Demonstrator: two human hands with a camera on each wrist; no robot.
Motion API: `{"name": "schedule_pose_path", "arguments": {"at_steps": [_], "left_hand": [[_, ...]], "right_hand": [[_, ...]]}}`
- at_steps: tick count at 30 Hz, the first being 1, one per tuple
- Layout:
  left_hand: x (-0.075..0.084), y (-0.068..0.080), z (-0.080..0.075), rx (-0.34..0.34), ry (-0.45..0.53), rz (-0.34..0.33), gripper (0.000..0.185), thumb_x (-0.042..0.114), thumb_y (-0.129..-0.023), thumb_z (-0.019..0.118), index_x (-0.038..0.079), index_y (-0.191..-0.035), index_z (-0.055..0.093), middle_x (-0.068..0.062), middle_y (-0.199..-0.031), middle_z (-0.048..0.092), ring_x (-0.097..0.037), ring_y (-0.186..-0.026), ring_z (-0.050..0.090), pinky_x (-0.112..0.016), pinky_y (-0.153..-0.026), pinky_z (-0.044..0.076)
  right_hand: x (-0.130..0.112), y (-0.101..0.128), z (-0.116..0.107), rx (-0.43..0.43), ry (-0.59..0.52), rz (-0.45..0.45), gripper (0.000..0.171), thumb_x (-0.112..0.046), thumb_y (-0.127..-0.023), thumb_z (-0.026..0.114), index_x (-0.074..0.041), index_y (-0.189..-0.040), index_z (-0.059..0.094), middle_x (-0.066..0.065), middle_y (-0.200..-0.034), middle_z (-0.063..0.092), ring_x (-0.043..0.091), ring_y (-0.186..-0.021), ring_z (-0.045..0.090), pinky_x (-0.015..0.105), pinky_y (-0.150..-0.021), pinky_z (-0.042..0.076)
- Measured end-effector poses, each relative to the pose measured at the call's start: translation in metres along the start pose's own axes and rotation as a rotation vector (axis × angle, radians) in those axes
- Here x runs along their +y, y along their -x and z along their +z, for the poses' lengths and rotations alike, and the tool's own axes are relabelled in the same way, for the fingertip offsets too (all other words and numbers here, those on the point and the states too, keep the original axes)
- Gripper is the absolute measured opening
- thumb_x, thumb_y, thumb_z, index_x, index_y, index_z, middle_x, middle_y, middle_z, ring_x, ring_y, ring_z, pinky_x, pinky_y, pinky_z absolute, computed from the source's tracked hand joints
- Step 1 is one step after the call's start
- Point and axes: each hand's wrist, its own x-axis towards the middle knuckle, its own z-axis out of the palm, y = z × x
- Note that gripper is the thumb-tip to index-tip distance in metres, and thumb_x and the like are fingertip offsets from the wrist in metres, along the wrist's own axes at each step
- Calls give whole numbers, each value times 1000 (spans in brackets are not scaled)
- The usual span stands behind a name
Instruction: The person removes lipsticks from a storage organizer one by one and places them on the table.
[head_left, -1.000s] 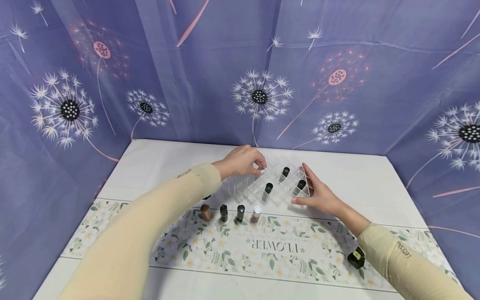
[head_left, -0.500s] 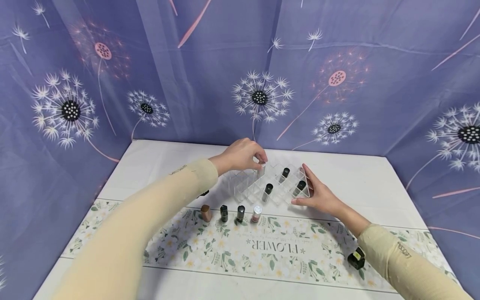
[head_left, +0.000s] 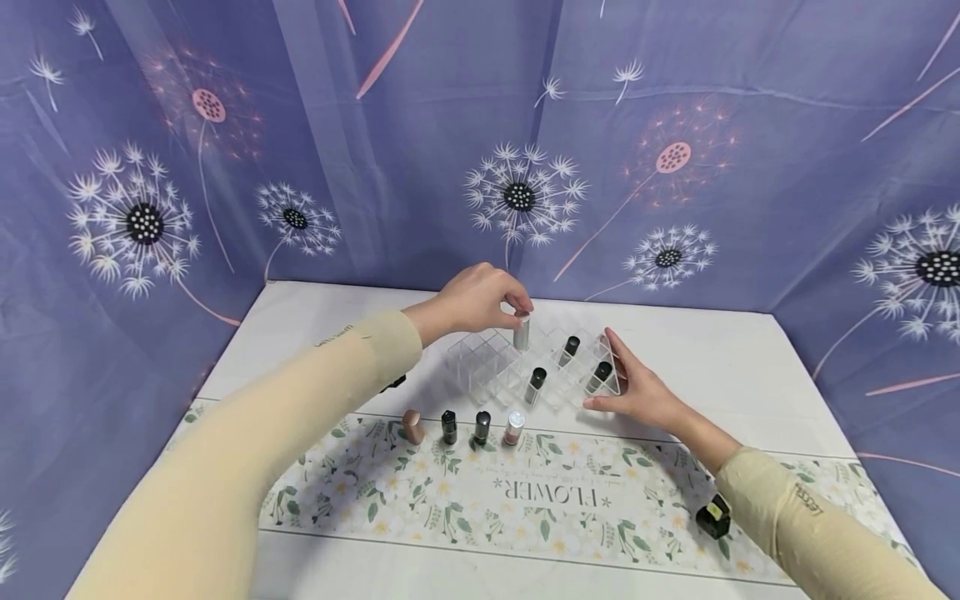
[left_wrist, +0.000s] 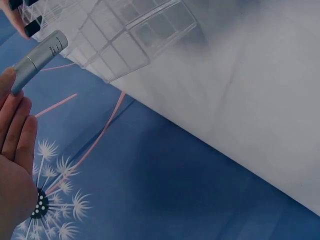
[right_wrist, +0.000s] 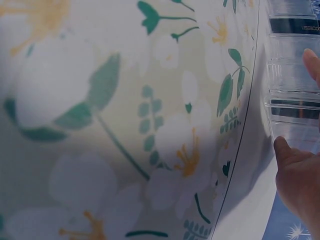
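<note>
Between thumb and fingertips, my left hand (head_left: 480, 298) pinches the top of a silver lipstick tube (head_left: 522, 334). In the left wrist view the tube (left_wrist: 41, 56) sticks out past the fingers, its lower end over the clear lipstick organizer (head_left: 480, 362). My right hand (head_left: 641, 390) holds the organizer's right end, thumb at the front corner and fingers at the back. Black-capped lipsticks (head_left: 536, 383) stand in several of its compartments. The right wrist view shows the thumb (right_wrist: 281, 145) against the clear wall.
In front of the organizer stand a brown tube (head_left: 412, 427), two black tubes (head_left: 449, 427) and a silver-capped tube (head_left: 513, 427). A black item with a yellow-green label (head_left: 713, 518) lies by the right sleeve. Another black item (head_left: 393, 384) shows beside the left forearm. A patterned curtain (head_left: 420, 167) backs the table.
My left hand has risen and moved slightly back, drawing the silver lipstick tube up out of the organizer. The right hand has stayed at the organizer's right end.
</note>
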Motion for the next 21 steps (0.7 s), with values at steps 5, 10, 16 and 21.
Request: {"name": "schedule_pose_path", "arguments": {"at_steps": [5, 10, 16, 21], "left_hand": [[4, 6, -6, 12, 22, 2, 26, 23, -93, 86, 16, -118, 84, 6, -113, 81, -14, -107, 76, -31, -94, 57], [9, 13, -10, 8, 21, 5, 24, 24, -93, 86, 19, -117, 84, 9, -113, 81, -12, -107, 76, -31, -93, 57], [18, 22, -12, -16, 28, 24, 24, 24, -95, 85, 20, -119, 83, 11, -113, 81, -9, -106, 75, -30, -92, 57], [26, 28, -13, -14, 38, 32, 23, 25, -94, 86, 23, -117, 84, 13, -111, 81, -6, -104, 75, -29, -91, 57]], "right_hand": [[1, 0, 0, 1, -2, 0, 129, -20, -88, 92, -15, -173, -5, 23, -178, 6, 51, -158, 23, 59, -124, 31], [0, 0, 0, 2, -4, 0, 129, -20, -88, 92, -14, -173, -5, 23, -178, 6, 51, -158, 23, 60, -124, 30], [1, 0, 0, 6, -1, 2, 130, -20, -87, 92, -16, -173, -5, 22, -178, 7, 50, -158, 24, 58, -124, 30], [2, -1, 0, 4, 1, 3, 131, -20, -87, 92, -17, -173, -5, 23, -178, 7, 50, -158, 24, 58, -124, 30]]}}
